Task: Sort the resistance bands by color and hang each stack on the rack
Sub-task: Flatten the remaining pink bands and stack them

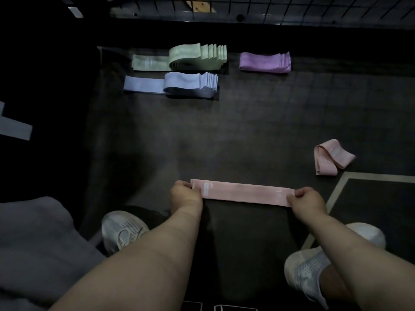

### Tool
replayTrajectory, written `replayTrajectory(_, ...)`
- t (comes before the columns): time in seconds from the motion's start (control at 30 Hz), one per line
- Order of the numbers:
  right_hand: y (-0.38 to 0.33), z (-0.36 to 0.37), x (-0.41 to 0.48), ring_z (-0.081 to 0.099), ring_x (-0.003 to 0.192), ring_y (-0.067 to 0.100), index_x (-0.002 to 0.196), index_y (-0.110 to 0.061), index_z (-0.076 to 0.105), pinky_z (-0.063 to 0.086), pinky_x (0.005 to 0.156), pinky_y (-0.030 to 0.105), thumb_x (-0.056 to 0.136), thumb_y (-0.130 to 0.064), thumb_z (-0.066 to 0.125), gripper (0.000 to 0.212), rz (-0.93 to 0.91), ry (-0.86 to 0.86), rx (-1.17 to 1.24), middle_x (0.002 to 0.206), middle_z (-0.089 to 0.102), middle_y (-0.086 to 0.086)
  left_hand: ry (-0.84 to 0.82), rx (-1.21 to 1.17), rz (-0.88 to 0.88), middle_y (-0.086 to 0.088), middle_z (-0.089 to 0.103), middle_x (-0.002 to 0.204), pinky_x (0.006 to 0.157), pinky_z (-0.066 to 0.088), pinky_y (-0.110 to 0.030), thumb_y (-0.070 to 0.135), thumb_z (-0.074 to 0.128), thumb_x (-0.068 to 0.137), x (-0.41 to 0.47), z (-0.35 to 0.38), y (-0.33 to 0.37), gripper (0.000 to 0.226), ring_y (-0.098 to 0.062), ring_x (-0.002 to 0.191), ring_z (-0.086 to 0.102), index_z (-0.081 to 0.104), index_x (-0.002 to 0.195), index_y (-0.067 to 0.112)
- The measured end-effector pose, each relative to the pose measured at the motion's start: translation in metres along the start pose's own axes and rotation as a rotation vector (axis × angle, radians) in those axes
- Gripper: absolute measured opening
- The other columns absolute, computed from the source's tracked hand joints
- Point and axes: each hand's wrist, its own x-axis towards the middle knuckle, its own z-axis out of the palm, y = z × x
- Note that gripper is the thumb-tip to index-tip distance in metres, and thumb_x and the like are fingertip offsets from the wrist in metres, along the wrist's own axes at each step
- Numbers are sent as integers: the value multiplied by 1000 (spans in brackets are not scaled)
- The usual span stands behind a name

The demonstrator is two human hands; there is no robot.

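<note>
Dark gym floor (224,135), dim light. Far left: green stack (179,60) and blue stack (175,86); purple stack (265,61) to their right. Near: left hand (185,194) pinched one end of a pink band (242,193) and right hand (307,199) pinched the other, with the band flat and taut between them. A second pink band (332,157) lay crumpled at right, well apart. Best move: square the edges, lay it flat beside purple to start the pink stack, then add the crumpled one.

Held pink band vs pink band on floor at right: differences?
The held pink band is stretched flat and straight between the left hand and right hand; the loose pink band lies folded over itself. The held pink band is gripped at both ends; the loose pink band is untouched. Both are pink.
</note>
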Motion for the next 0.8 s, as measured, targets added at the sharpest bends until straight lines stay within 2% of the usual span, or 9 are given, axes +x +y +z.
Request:
replayTrajectory(0.17, 2, 0, 2, 60, 112, 35, 111, -8, 61, 47, 98, 38, 92, -24, 69, 26, 0, 18, -10, 117, 64, 17, -7, 52, 38, -5, 68, 102, 79, 50, -31, 27, 71, 86, 4, 0, 0, 20, -28, 92, 65, 53, 77, 25)
replayTrajectory(0.27, 2, 0, 1, 58, 117, 36, 123, -6, 57, 47, 100, 41, 91, -32, 70, 42, 61, 26, -34, 131, 56, 20, 9, 95, 78, -5, 59, 114, 94, 51, -39, 30, 68, 87, 3, 0, -1, 12, -31, 103, 62, 57, 86, 25)
replayTrajectory(0.37, 1, 3, 0, 58, 120, 36, 122, -4, 58, 45, 99, 38, 95, -30, 67, 38, 48, 4, -40, 128, 61, 20, 50, 159, 78, -6, 54, 122, 104, 46, -44, 31, 69, 85, 3, 1, -2, 22, -32, 114, 57, 59, 103, 25)
replayTrajectory(0.47, 1, 5, -1, 58, 119, 36, 122, -4, 57, 45, 99, 37, 96, -28, 66, 36, 29, -1, -22, 125, 63, 19, -4, 71, 57, -6, 60, 119, 99, 51, -45, 28, 68, 84, 6, 7, -3, 17, -31, 104, 63, 54, 94, 28)
replayTrajectory(0.53, 1, 5, -3, 56, 121, 36, 127, -6, 52, 45, 101, 40, 92, -33, 70, 47, 13, -12, -34, 131, 57, 19, -24, 16, 35, -7, 62, 119, 97, 54, -45, 27, 66, 87, 6, 6, -1, 14, -30, 99, 64, 53, 92, 29)
replayTrajectory(0.6, 1, 3, -7, 48, 128, 34, 136, -13, 45, 43, 107, 44, 86, -44, 73, 65, -120, 41, -233, 141, 44, 15, -8, 83, 81, -7, 56, 127, 103, 48, -44, 27, 65, 87, 5, 4, -1, 20, -31, 111, 59, 57, 105, 26)
replayTrajectory(0.67, 0, 0, -11, 39, 137, 29, 144, -21, 40, 36, 113, 43, 82, -48, 73, 75, -411, 88, -531, 147, 35, 8, 32, 356, 301, -6, 45, 138, 112, 35, -42, 29, 64, 85, -1, -1, -1, 42, -30, 129, 44, 54, 126, 24)
replayTrajectory(0.73, -1, -1, -11, 31, 143, 24, 150, -27, 34, 28, 119, 40, 82, -45, 73, 81, -682, 36, -735, 153, 28, 3, 20, 630, 660, -3, 36, 146, 114, 26, -39, 31, 63, 83, -6, -3, -1, 55, -26, 136, 33, 48, 136, 28)
replayTrajectory(0.8, -4, 0, -8, 27, 145, 23, 154, -29, 29, 24, 120, 40, 83, -41, 75, 85, -736, -38, -827, 155, 25, 1, -56, 842, 912, 0, 33, 148, 112, 26, -37, 33, 64, 82, -4, -1, -1, 60, -24, 135, 32, 43, 138, 32)
